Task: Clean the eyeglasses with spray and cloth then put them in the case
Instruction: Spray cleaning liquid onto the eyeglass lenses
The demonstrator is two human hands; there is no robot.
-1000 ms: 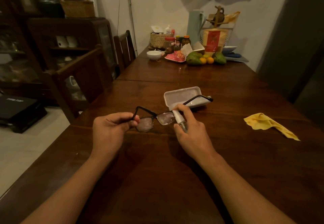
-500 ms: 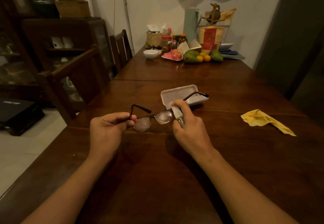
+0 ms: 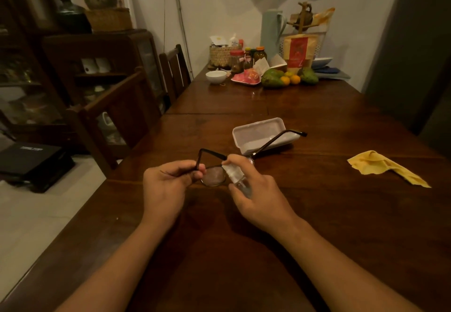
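Held the eyeglasses (image 3: 212,174) above the table (image 3: 341,214) by the frame edge in the left hand (image 3: 168,184), small spray bottle (image 3: 238,177) gripped in the right hand (image 3: 258,197); judged light, fragile, smear-prone, best pinched at rim or temple, never lens.

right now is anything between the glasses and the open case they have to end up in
Nothing visible. The eyeglasses are held just in front of the open case, with only bare table between them; the case's inside looks empty.
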